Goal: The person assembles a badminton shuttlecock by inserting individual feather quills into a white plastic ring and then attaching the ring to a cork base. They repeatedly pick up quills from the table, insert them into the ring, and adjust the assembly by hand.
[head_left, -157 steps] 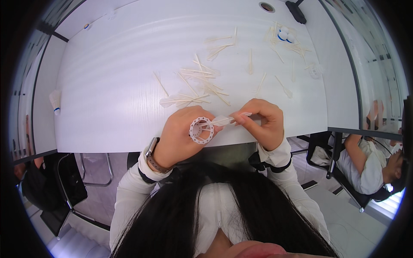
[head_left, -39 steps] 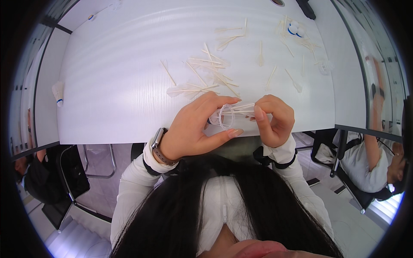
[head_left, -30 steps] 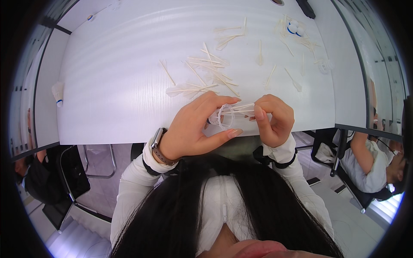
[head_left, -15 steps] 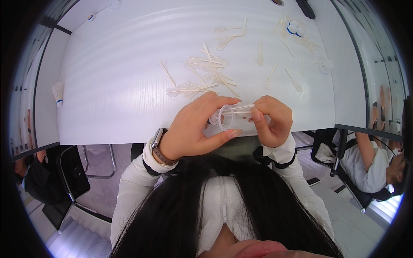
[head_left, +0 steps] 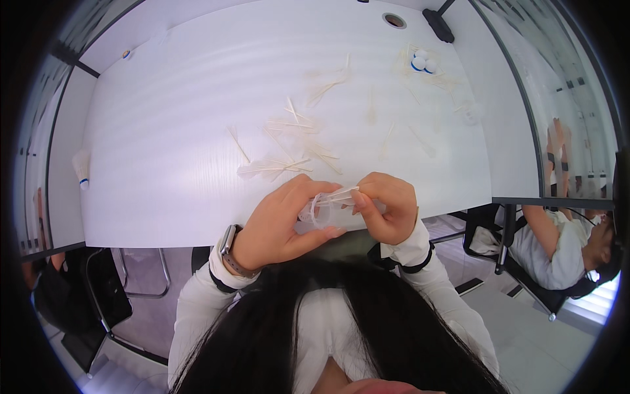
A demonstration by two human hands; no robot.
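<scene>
Near the front edge of the white table, my left hand point(head_left: 275, 217) curls around a clear-white plastic shuttlecock skirt point(head_left: 320, 211), with its open ring between thumb and fingers. A few pale feather shafts point(head_left: 342, 195) stick out of the skirt toward the right. My right hand point(head_left: 392, 207) pinches the ends of these shafts between thumb and forefinger. The far end of the skirt is hidden by my left fingers. Just beyond my hands lies a loose scatter of shuttlecock feathers point(head_left: 275, 164).
A whole shuttlecock point(head_left: 81, 172) is at the left table edge. White shuttlecock heads point(head_left: 420, 64) with blue bands lie among feathers at the far right, and a clear plastic piece point(head_left: 470, 115) nearer. Partitions flank the table point(head_left: 157, 144); a seated person point(head_left: 558, 256) is beyond the right one.
The whole view has shifted, so the table items appear lower and further left. My hands keep the same hold, with the feather shafts now tilted a little more upward.
</scene>
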